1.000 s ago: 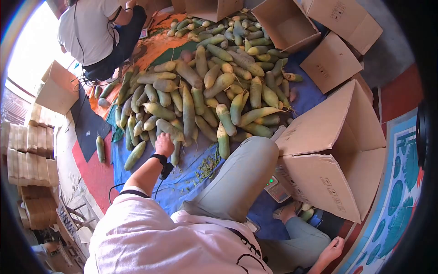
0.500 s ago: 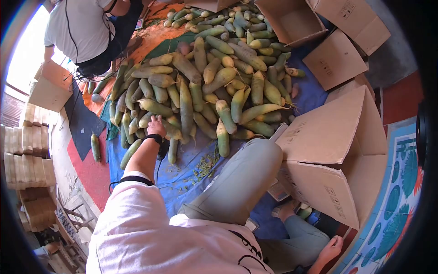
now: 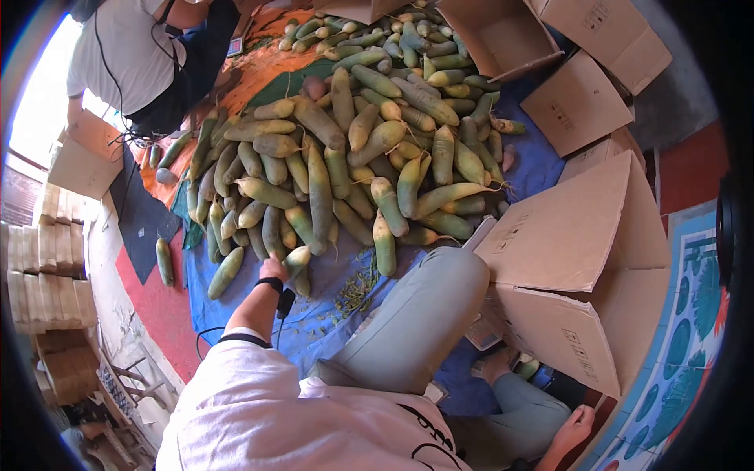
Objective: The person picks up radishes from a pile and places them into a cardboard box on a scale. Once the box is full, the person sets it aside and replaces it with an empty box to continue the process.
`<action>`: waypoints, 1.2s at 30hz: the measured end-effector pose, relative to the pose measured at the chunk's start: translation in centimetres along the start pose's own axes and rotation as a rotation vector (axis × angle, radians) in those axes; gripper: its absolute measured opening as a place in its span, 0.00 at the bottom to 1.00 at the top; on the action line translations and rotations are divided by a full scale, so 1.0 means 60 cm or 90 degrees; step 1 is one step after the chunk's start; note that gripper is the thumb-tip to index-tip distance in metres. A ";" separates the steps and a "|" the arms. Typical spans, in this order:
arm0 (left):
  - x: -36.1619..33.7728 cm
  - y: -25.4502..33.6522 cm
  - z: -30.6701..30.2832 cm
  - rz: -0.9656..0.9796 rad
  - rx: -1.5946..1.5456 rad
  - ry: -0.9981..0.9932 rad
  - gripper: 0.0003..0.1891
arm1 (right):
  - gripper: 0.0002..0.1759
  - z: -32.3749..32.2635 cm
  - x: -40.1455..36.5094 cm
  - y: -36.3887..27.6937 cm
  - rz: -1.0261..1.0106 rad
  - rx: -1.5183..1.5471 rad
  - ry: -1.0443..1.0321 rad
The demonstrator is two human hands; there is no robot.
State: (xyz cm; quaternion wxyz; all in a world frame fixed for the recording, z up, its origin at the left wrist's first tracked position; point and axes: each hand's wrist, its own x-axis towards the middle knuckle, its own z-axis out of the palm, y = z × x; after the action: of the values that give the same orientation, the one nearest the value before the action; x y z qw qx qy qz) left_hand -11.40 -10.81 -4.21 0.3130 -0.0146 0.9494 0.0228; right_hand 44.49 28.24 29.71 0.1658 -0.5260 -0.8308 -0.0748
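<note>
My left hand (image 3: 273,268), with a black band at the wrist, is closed around the end of a green radish (image 3: 297,261) at the near edge of a large pile. Its fingers are partly hidden behind the hand. The piled radishes (image 3: 320,192) are long and green with paler yellowish ends. A single radish (image 3: 226,273) lies left of this hand on the blue tarp (image 3: 236,302). My right hand (image 3: 579,428) rests low at the right, beside my bent leg, its fingers curled in with nothing visible in them.
An open cardboard box (image 3: 561,228) stands at my right, with more boxes (image 3: 577,102) behind it. Another person (image 3: 129,63) bends at the upper left near a box (image 3: 88,157). Pale stacked blocks (image 3: 51,298) line the left. One radish (image 3: 164,261) lies apart on the floor.
My left hand has drawn back toward me from the pile, bringing a radish with it. The other person has shifted slightly left. My right hand stays at the same place.
</note>
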 end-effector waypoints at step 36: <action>-0.072 0.088 -0.145 0.413 -0.076 -0.106 0.07 | 0.09 0.002 -0.016 -0.005 0.052 0.049 0.065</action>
State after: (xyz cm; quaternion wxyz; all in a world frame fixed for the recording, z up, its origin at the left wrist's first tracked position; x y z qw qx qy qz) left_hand -13.33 -5.96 5.55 0.3646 0.2718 0.8726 0.1782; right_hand 44.57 27.36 29.26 0.2311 -0.5483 -0.8013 -0.0626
